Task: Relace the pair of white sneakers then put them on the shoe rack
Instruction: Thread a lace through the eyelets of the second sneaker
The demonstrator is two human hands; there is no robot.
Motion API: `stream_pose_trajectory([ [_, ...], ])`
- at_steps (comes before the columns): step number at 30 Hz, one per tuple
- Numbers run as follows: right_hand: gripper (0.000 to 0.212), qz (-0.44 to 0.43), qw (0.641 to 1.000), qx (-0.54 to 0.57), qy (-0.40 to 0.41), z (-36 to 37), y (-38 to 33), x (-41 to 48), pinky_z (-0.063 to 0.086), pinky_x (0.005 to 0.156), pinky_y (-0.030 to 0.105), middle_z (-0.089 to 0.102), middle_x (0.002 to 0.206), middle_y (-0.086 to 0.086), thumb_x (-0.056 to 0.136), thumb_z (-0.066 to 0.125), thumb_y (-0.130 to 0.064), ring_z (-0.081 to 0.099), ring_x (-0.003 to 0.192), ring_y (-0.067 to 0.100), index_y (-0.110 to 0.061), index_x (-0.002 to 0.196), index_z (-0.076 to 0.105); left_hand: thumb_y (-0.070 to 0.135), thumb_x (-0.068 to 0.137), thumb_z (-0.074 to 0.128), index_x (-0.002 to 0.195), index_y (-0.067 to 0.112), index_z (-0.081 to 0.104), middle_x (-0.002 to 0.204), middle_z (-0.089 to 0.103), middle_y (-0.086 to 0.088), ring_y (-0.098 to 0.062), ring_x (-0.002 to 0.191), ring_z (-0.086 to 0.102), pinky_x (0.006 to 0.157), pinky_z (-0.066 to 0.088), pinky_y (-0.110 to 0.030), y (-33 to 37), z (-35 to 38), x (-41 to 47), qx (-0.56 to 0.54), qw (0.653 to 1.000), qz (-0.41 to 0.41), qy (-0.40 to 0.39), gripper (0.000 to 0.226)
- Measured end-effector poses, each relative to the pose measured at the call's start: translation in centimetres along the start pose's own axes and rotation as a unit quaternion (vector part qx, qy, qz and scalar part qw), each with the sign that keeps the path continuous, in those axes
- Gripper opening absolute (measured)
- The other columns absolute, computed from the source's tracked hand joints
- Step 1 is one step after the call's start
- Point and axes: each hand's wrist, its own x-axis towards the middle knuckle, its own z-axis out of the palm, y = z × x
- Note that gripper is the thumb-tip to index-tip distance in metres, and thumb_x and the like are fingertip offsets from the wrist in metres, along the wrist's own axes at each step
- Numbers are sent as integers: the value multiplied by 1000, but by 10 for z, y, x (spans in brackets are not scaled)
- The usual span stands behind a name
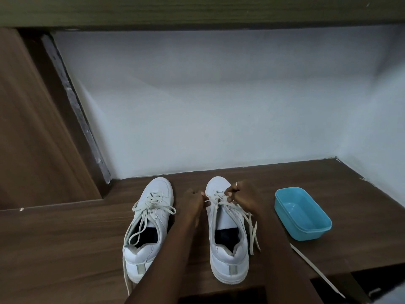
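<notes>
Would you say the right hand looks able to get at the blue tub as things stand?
Probably yes: the blue tub sits just beside the right hand with bare wood between them, though that hand would first have to release the lace it pinches.

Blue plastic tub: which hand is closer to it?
Right. The right hand pinches laces on the sneaker beside the blue tub; the left hand is across that sneaker, farther off.

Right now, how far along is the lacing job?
Done: the left sneaker looks laced, ends loose. In hand: the left hand and right hand pinch the lace at the front eyelets of the right sneaker; its upper rows look unthreaded. Left: finish that lacing, then rack both; they sit on the wooden top.
</notes>
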Motion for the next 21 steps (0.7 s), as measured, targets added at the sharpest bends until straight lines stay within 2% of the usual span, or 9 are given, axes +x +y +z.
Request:
stream_pose_trajectory([
  [2, 30, 17, 999, 24, 27, -4, 4, 2, 40, 54, 22, 62, 72, 6, 85, 40, 8, 52, 64, 13, -10, 72, 60, 0, 96, 29, 79, 17, 40, 79, 62, -10, -19, 64, 60, 51, 38, -23, 7, -1, -2, -85, 996, -10, -3, 26],
  [4, 33, 20, 997, 27, 64, -7, 7, 3, 45, 69, 36, 63, 80, 11, 80, 41, 9, 55, 74, 21, -16, 64, 54, 1, 98, 25, 81, 17, 37, 76, 59, -9, -19, 65, 58, 57, 41, -28, 14, -4, -5, -142, 990, -24, -1, 26],
  [5, 33, 19, 997, 3, 70, -10, 7, 3, 45, 74, 35, 63, 81, 9, 79, 42, 9, 56, 77, 22, -17, 62, 54, 1, 98, 24, 81, 17, 37, 73, 54, -7, -17, 62, 53, 57, 43, -30, 17, -6, -6, -152, 988, -26, 8, 26],
  [10, 26, 37, 992, -85, 83, -11, 9, -2, 47, 81, 31, 66, 91, 9, 83, 43, 5, 61, 91, 23, -6, 85, 67, -1, 92, 27, 85, 16, 44, 61, 40, -1, -14, 50, 33, 50, 34, -25, 30, -18, 1, -113, 991, 43, 65, 26],
  [13, 28, 34, 991, -107, 79, -11, 10, -4, 45, 77, 28, 67, 93, 9, 84, 43, 5, 59, 88, 20, -2, 93, 69, 8, 89, 39, 97, 14, 56, 64, 49, 1, -15, 55, 40, 53, 33, -28, 36, -29, 4, -33, 984, 118, 127, 19],
  [15, 30, 35, 990, -115, 74, -12, 10, -4, 45, 76, 27, 64, 87, 6, 83, 43, 6, 57, 83, 17, -3, 93, 70, 22, 92, 49, 94, 16, 61, 76, 58, 2, -18, 70, 50, 66, 39, -32, 40, -36, -1, 16, 971, 167, 172, 14],
  [17, 30, 35, 990, -119, 68, -12, 11, -4, 46, 76, 28, 61, 83, 4, 83, 43, 7, 57, 80, 17, -3, 93, 70, 34, 94, 49, 90, 16, 66, 87, 62, 5, -17, 85, 54, 77, 39, -30, 44, -40, -6, 116, 952, 209, 193, 25],
  [19, 28, 38, 991, -113, 60, -12, 11, -4, 47, 76, 29, 61, 81, 5, 84, 44, 8, 57, 80, 18, -1, 93, 69, 45, 92, 48, 91, 22, 69, 91, 65, 5, -18, 90, 57, 83, 43, -32, 46, -40, -8, 258, 932, 203, 153, 31],
  [21, 26, 40, 991, -112, 54, -11, 11, -3, 47, 75, 30, 61, 77, 5, 84, 46, 8, 58, 79, 20, -2, 86, 69, 48, 91, 49, 89, 26, 69, 89, 65, 4, -19, 91, 59, 81, 43, -28, 42, -36, -8, 396, 902, 159, 64, 30],
])
